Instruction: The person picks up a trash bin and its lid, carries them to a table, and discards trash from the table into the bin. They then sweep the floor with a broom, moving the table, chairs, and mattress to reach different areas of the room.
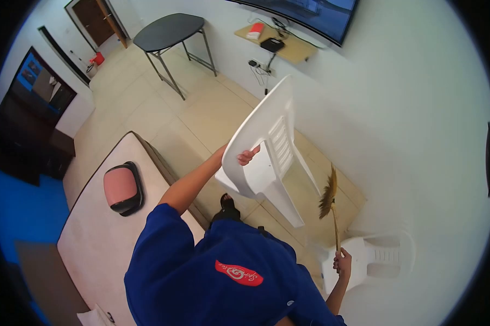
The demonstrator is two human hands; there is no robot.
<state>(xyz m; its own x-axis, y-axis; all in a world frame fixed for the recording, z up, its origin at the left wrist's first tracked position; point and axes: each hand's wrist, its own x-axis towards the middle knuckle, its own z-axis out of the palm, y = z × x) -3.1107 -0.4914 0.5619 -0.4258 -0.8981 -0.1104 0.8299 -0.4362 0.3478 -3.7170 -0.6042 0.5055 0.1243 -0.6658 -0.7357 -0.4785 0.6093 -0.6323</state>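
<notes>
My left hand (247,156) is wrapped round the armrest side of a white plastic chair (280,138), its fingers curled over the edge. The chair tilts in front of me, with its slatted back toward the wall. Lower right, my right hand (342,263) grips the thin handle of a broom (329,198). The broom's brown bristles point up and away from me, close to the chair's leg. Behind my right hand is a second white plastic chair (383,255) beside the wall.
On my left lies a mattress (87,239) with a pink and black backpack (121,188) on it. A dark folding table (169,32) stands farther off by the wall. A wooden wall shelf (296,50) holds a black box and cables below a television (315,13).
</notes>
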